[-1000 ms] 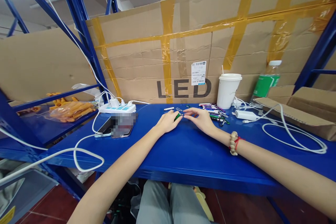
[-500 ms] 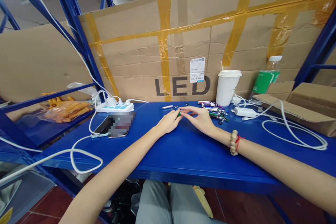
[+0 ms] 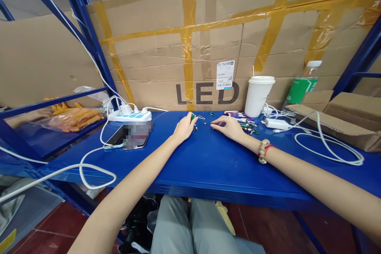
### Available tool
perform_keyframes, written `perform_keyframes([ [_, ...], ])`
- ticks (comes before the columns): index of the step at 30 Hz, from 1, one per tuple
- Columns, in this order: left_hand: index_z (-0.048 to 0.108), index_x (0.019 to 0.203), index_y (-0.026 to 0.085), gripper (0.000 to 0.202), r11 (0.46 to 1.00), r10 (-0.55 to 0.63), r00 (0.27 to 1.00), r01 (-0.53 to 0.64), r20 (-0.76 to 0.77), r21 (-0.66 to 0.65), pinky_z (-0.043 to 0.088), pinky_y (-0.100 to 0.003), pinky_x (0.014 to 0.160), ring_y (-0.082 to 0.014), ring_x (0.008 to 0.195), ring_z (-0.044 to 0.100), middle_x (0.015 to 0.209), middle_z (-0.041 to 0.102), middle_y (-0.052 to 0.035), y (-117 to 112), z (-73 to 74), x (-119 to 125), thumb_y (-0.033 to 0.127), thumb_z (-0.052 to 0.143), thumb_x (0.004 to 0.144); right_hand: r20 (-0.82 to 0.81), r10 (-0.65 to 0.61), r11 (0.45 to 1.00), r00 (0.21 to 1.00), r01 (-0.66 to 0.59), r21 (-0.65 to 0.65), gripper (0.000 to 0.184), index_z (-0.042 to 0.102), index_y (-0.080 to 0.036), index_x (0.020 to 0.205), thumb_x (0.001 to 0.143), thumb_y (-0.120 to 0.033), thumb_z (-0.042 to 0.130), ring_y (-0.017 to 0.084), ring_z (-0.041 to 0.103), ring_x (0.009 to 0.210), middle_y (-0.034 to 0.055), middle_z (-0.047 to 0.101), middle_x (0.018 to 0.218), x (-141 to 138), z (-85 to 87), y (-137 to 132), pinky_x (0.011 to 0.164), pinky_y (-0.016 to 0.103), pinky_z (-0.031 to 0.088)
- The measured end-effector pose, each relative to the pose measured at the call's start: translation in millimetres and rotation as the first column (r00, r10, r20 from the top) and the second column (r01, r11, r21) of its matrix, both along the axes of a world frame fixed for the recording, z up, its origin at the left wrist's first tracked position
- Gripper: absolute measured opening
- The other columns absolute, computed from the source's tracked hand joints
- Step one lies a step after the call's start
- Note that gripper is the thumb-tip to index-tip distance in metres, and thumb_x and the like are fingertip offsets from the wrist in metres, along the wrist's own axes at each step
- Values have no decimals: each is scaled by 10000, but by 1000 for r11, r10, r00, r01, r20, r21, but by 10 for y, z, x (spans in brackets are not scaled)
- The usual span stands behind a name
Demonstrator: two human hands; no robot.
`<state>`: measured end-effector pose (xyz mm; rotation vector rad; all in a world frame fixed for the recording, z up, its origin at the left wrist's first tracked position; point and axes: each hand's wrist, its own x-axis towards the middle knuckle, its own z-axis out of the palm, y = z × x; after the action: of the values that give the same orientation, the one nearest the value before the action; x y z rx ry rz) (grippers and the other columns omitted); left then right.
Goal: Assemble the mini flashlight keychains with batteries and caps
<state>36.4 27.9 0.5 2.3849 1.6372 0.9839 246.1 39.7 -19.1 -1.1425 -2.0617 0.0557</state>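
My left hand (image 3: pixel 184 127) is closed around a small green pen-like tube (image 3: pixel 193 117), held upright near the back of the blue shelf top (image 3: pixel 208 166). My right hand (image 3: pixel 228 126) rests on the surface a short way to the right, fingers curled low with their tips touching the blue top; whether they pinch something is too small to see. Small metal bits (image 3: pixel 205 122) lie between the two hands. Just behind my right hand is a pile of several coloured pen-like tubes (image 3: pixel 241 121).
A white lidded cup (image 3: pixel 258 96) and a green-labelled bottle (image 3: pixel 302 87) stand at the back right, beside an open cardboard box (image 3: pixel 336 121). White charger and cables (image 3: pixel 321 143) trail right. A power strip (image 3: pixel 129 116) and a phone (image 3: pixel 127 141) lie left. A taped "LED" cardboard wall (image 3: pixel 208 55) backs the shelf.
My hands have come apart: the left lifted the green tube back and upright, while the right stayed low on the surface near the pile.
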Motion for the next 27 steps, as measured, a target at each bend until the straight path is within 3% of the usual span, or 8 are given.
perform_keyframes([
  [6, 386, 1012, 221, 235, 1000, -17, 1000, 17, 12, -26, 433, -320, 679, -222, 731, 602, 736, 585, -30, -76, 38, 31, 405, 281, 909, 5, 30, 999, 1000, -30, -23, 171, 711, -181, 783, 760, -283, 575, 158, 611, 670, 44, 686, 787, -13, -17, 13, 593, 254, 466],
  [11, 420, 1008, 240, 197, 984, -165, 986, 164, -16, -64, 437, -265, 653, -167, 667, 589, 697, 576, 11, -59, 20, 23, 359, 295, 913, -35, 50, 997, 998, -52, -60, 159, 692, -167, 789, 746, -259, 570, 144, 603, 634, 34, 681, 741, -21, -24, 13, 596, 246, 477],
  [16, 484, 937, 228, 186, 950, -307, 951, 304, -44, -64, 433, -247, 717, -151, 779, 577, 831, 594, 1, -58, 13, 20, 315, 323, 907, 20, 41, 999, 999, -41, -25, 190, 697, -165, 792, 760, -279, 549, 140, 577, 607, 45, 649, 718, -23, -22, 9, 584, 250, 467],
  [27, 519, 956, 200, 221, 943, -333, 940, 332, -70, -24, 410, -310, 854, -184, 944, 544, 1005, 585, -43, 0, -43, 32, 290, 323, 907, 29, 167, 981, 986, -163, -108, 238, 690, -149, 919, 779, -261, 534, 130, 578, 636, 58, 671, 808, -119, 46, -127, 592, 237, 468],
])
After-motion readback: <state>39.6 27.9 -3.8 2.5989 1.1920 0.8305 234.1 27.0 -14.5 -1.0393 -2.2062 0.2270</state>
